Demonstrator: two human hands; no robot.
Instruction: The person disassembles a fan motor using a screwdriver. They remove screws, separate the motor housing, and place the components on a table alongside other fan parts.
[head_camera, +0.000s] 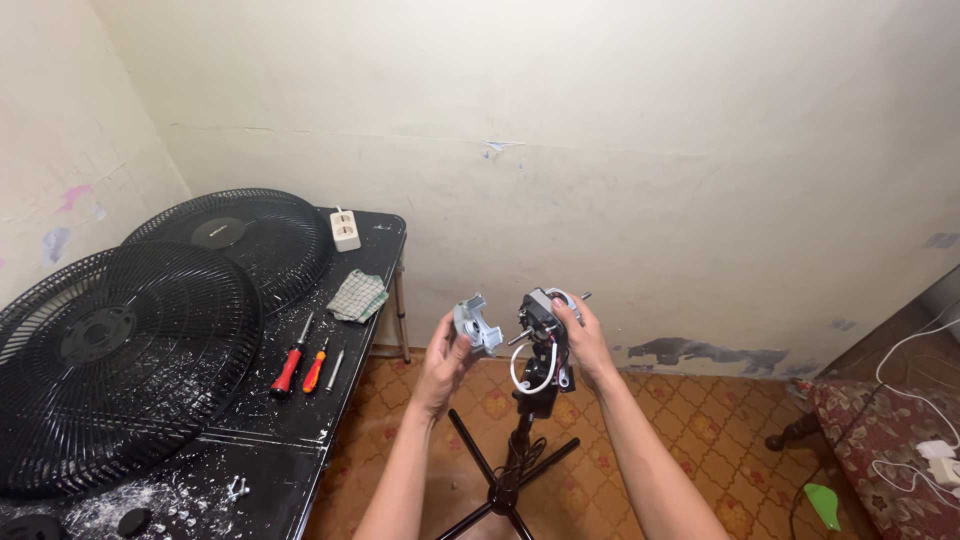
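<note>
Head view: cream, scuffed wall behind; patterned orange floor tiles below; black table at left, dusted with white flecks

Left hand raised over the floor, fingers curled and clamped on a grey metal motor cover, thumb on its near side, fingertips wrapped round the lower rim; cover tilted, its open face turned toward the right hand, held just beside the motor but apart from it

Right hand closed on the fan motor, fingers over its top and far side, thumb at the near edge; motor body between fingers and thumb, shaft sticking out toward the left hand; white wire loop hanging under the motor, just below the right palm

Motor seated atop a black stand, legs spread on the tiles between the two forearms

On the table: two black fan grilles, one overlapping the other; red-handled screwdriver, orange-handled screwdriver and a thin grey tool side by side near the table edge; checked cloth beyond them; white power socket block near the far corner

At right: red patterned cushion with white cables on it, green object on the floor near it, well apart from both hands
</note>
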